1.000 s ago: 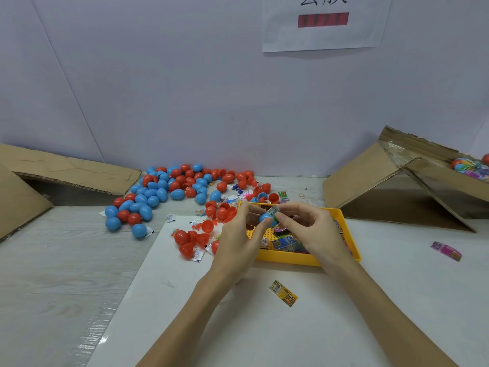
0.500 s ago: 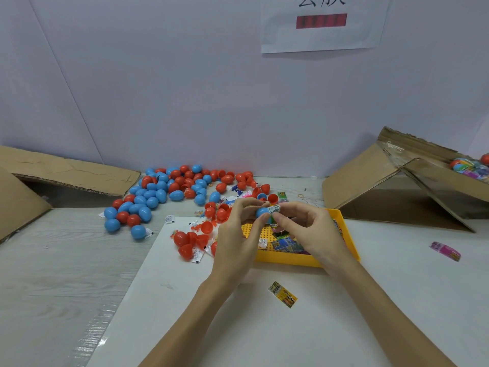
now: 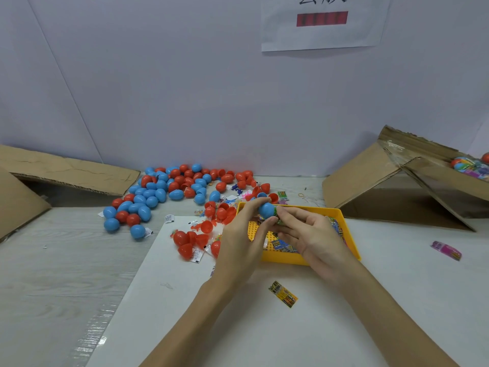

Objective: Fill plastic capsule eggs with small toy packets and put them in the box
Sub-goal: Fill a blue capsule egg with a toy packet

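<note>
While both hands meet above the far-left corner of the yellow tray (image 3: 350, 235), the left hand (image 3: 239, 237) grips a blue capsule half (image 3: 266, 210) between thumb and curled fingers, open end facing right. The right hand (image 3: 308, 234) pinches a small green toy packet (image 3: 277, 211) at the mouth of that blue half; the packet touches the rim, and how far it sits inside cannot be told. More printed packets (image 3: 281, 245) lie in the tray, partly hidden under the hands. Left of the tray, on the white sheet (image 3: 344, 327), sit several red capsule halves (image 3: 189, 241) among small white-labelled sachets. Farther left and toward the wall, a loose pile of closed blue and red eggs (image 3: 164, 192) spreads across the grey table (image 3: 53, 274). One yellow-and-black packet (image 3: 283, 294) lies alone on the sheet, near side of the tray, between the two forearms. A pink packet (image 3: 446, 250) lies well apart at the right. At far right stands an open cardboard box (image 3: 370, 176) with its flaps folded down; coloured filled eggs (image 3: 468, 165) show inside at the frame edge. Another cardboard box (image 3: 66, 170) lies at far left. A paper notice (image 3: 322, 25) hangs on the wall.
</note>
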A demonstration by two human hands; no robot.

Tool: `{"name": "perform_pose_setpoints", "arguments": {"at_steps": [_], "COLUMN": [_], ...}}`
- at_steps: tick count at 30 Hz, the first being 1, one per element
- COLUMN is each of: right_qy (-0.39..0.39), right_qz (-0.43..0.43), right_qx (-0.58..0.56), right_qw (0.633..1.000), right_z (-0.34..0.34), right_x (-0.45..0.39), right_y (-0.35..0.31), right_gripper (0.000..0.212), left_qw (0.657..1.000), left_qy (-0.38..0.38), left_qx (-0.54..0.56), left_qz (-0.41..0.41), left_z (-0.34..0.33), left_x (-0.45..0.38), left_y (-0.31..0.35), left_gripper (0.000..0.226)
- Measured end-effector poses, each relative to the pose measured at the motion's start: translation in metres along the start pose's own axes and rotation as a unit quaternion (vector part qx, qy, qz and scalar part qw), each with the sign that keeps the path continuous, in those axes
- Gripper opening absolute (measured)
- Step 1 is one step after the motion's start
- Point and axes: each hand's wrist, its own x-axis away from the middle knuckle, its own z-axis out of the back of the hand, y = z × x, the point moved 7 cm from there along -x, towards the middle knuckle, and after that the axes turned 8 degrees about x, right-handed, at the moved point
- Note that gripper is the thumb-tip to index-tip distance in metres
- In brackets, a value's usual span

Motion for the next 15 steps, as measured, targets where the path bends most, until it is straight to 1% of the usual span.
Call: {"name": "perform_pose_setpoints", "arguments": {"at_steps": [4,7,9,15], "right_qy": [-0.043,-0.057,-0.054,-0.046], "right_qz": [-0.058,-0.083,-0.090,-0.091], "right_qx": [-0.076,-0.113,-0.122,-0.128], "right_qw": [0.995,0.988,0.987,0.987], "right_z": [-0.007,-0.011,-0.011,-0.011], "right_x": [0.000,0.001,0.001,0.002], "right_y": [0.007,0.010,0.010,0.009], "right_gripper": [0.030,0.036,0.040,0.039], "left_qw": [0.999,0.998,0.998,0.999], "left_qy": [0.012,0.014,0.009,0.002], "left_qx": [-0.029,-0.034,-0.022,0.006], "left_qz": [-0.030,-0.049,-0.054,-0.047], "left_z": [0.003,0.005,0.005,0.005], "left_x": [0.000,0.000,-0.001,-0.002], "left_y": [0.007,0.012,0.012,0.007], "left_gripper": [0.040,0.042,0.042,0.039]}}
